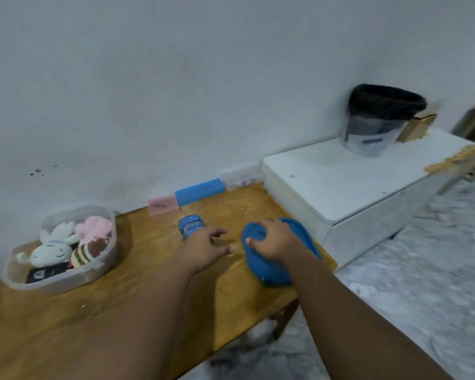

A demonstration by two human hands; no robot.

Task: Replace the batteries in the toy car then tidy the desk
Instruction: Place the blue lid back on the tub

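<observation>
Toy car [191, 225] sitting mid-desk [137, 292], near back edge. I'm seeing left hand [203, 249] hovering just beside it, fingers spread, gripping nothing, likely reaching. Right hand [273, 239] pressing down on blue oval container [274, 267], probably steadying lid; fingers curled over it, not lifting.

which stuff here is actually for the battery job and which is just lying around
For the job: blue toy car by the left hand; blue lidded container under the right hand.

Lying about: clear tub of plush toys; pink box, blue box and clear box along the wall; lined bin on the white cabinet.
</observation>
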